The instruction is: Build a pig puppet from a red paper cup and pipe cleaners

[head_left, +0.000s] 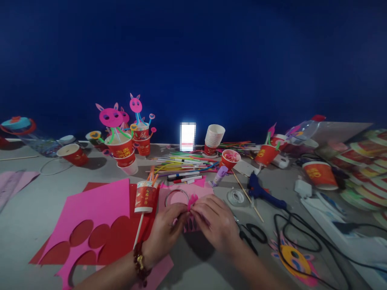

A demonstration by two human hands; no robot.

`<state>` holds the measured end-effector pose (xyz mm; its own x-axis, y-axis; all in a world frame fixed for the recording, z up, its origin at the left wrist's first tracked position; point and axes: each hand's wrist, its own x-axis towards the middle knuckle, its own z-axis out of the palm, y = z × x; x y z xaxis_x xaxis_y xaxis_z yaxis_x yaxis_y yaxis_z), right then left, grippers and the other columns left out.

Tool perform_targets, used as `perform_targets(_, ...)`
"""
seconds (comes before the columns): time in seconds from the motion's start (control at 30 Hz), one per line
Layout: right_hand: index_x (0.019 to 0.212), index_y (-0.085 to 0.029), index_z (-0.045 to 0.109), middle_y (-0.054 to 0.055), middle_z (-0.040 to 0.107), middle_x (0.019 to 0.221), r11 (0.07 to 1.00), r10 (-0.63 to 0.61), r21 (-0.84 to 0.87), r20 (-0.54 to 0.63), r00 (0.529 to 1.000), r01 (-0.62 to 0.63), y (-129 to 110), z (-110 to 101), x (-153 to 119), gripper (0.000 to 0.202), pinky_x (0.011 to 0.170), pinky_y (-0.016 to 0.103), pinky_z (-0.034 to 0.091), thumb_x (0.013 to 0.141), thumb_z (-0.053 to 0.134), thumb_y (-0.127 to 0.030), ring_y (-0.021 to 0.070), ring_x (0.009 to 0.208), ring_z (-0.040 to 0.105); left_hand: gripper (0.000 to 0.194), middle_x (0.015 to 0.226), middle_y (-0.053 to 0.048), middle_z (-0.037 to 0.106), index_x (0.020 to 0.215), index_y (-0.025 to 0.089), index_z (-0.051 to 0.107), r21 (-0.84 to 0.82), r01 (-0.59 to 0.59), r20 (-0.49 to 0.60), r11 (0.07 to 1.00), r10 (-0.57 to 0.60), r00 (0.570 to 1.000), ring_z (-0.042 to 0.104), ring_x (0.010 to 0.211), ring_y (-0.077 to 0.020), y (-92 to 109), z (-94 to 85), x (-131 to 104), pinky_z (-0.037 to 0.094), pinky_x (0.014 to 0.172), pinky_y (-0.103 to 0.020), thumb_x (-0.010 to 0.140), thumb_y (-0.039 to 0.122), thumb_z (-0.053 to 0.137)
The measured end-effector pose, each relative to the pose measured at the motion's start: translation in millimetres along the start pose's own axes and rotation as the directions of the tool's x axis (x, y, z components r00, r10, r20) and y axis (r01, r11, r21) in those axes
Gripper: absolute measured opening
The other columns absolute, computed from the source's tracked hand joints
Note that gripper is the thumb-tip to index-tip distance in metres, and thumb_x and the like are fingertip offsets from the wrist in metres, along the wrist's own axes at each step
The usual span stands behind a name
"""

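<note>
Both hands meet near the middle of the table. The fingertips of my left hand [169, 225] and my right hand [216, 221] pinch a small bright pink paper piece [192, 200] between them. Beneath and behind the hands lie light pink paper [204, 189] and a thin round ring [167, 196]. Left of my left hand, a red paper cup [145, 197] with orange strips sits on a pale stick. Black-handled scissors [256, 233] rest to the right of my right hand. The fingers partly hide the pink piece.
Cut pink card [99, 205] lies on red card at left. Finished-looking cup figures [119, 149] stand behind it. Coloured sticks [184, 163], markers [185, 178] and a glue stick [220, 176] are ahead. A blue glue gun [263, 193], tape [236, 197] and cables occupy the right.
</note>
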<state>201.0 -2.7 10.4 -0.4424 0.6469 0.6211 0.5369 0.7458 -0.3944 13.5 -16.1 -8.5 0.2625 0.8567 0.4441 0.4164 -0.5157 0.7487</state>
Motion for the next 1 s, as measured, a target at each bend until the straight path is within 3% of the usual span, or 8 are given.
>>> perform_targets(0.2,0.098,-0.019,0.065,0.007,0.073,0.091,1.0,0.009,0.002,-0.037,0.999,-0.009,0.9,-1.7,1.5,0.007,0.077,0.038,0.054,0.094,0.062,-0.014,0.0239,0.086,0.064,0.016,0.083,-0.005,0.074,0.095,0.02,0.066,-0.018,0.023,-0.009,1.0,-0.023,1.0,0.069,0.073,-0.0162,1.1,-0.4,-1.1,0.054,0.067,-0.024,0.098,0.019,0.05)
perform_targets(0.43,0.099,-0.02,0.066,0.007,0.075,0.088,1.0,-0.015,-0.02,-0.056,0.998,0.014,-3.4,-2.8,4.3,0.013,0.075,0.036,0.055,0.094,0.058,-0.01,0.0222,0.082,0.067,0.016,0.083,-0.005,0.073,0.096,0.02,0.064,0.045,-0.068,-0.021,0.997,0.069,0.997,0.069,0.074,-0.0167,1.9,-1.1,0.1,0.054,0.067,-0.024,0.096,0.013,0.05)
perform_targets(1.0,0.097,-0.02,0.065,0.006,0.076,0.085,0.992,-0.071,-0.104,-0.054,0.996,0.065,-2.9,-2.1,4.4,0.015,0.076,0.037,0.056,0.094,0.055,-0.01,0.0218,0.079,0.068,0.014,0.084,-0.005,0.073,0.095,0.02,0.063,0.055,-0.066,0.0,0.996,0.066,0.998,0.069,0.074,-0.017,0.0,-0.8,-0.1,0.053,0.067,-0.025,0.097,0.014,0.05)
